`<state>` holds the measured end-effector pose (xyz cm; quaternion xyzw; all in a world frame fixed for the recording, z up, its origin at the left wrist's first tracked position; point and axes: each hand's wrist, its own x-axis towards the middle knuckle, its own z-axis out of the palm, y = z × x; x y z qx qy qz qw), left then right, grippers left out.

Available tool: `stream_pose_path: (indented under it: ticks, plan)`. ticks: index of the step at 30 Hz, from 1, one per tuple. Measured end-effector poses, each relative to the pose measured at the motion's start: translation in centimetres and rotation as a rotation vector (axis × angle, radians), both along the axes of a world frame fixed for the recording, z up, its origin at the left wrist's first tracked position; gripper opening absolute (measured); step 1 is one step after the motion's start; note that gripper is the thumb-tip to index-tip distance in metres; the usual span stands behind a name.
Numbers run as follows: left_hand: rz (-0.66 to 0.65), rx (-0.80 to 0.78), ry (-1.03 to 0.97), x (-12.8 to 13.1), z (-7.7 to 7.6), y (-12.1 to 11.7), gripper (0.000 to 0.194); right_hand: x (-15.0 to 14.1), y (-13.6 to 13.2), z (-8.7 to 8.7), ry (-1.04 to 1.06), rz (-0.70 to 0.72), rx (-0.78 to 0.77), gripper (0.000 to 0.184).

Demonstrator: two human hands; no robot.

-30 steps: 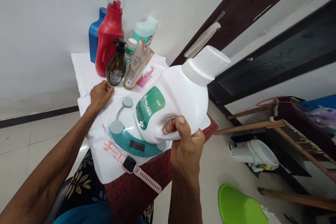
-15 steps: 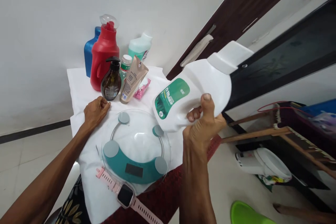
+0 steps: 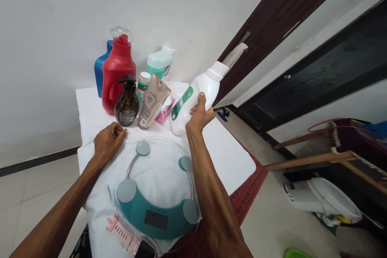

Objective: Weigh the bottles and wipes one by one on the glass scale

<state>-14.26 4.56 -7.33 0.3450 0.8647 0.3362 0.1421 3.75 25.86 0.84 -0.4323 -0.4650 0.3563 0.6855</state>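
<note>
My right hand grips the handle of a white laundry detergent bottle with a green label, its thumb lying along the near side. The bottle leans to the right, its base at the white cloth right of the pink packet; I cannot tell if it touches. My left hand rests on the cloth with its fingers curled in, just in front of a brown pump bottle. Between my forearms lies a glass bathroom scale with a teal panel.
A red jug, a blue bottle, a small white-capped bottle, a beige tube and a pale green bottle crowd the back. A pink-strapped smartwatch lies at the front. A white bucket stands on the floor.
My right hand has moved the detergent bottle left, away from me and down toward the cloth. My left hand stays by the pump bottle. The view has shifted slightly.
</note>
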Motion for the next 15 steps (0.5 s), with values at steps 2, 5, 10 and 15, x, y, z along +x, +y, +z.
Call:
stream_pose_path:
  ticks: [2, 5, 10, 15]
  plan:
    - [0.001, 0.002, -0.003, 0.0, 0.0, 0.0, 0.025, -1.1, -0.1, -0.5, -0.007, 0.008, -0.004, 0.043]
    - [-0.001, 0.002, -0.006, 0.0, 0.0, 0.0, 0.024, -2.0, -0.4, -1.1, -0.045, 0.028, 0.001, 0.044]
    - [-0.004, 0.001, -0.014, 0.1, 0.2, -0.2, 0.021, 0.0, -1.3, -1.4, -0.206, 0.140, -0.028, 0.052]
    - [-0.016, 0.008, -0.021, 0.2, 0.4, -0.4, 0.020, 2.2, -5.2, 0.3, -0.451, -0.170, 0.353, 0.061]
